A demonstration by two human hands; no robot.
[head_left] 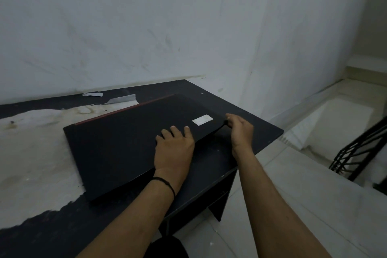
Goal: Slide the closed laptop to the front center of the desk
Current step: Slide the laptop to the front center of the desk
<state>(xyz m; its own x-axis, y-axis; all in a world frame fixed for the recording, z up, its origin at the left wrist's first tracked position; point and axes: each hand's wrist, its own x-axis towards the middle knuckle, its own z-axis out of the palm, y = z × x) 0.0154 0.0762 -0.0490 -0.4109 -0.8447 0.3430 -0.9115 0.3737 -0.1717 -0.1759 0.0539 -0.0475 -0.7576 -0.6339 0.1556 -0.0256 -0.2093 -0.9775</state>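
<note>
A closed black laptop (121,144) with a red strip along its far edge and a white sticker lies flat and angled on the right half of the dark desk (247,119). My left hand (173,148) rests palm down on the lid near its right side, fingers spread. My right hand (239,130) pinches the laptop's right corner edge between thumb and fingers. A black band circles my left wrist.
The desk top has a large worn pale patch (31,153) at the left and torn tape scraps (121,99) near the white wall. The desk's right edge drops to a tiled floor (293,195). A black metal railing (360,151) stands at far right.
</note>
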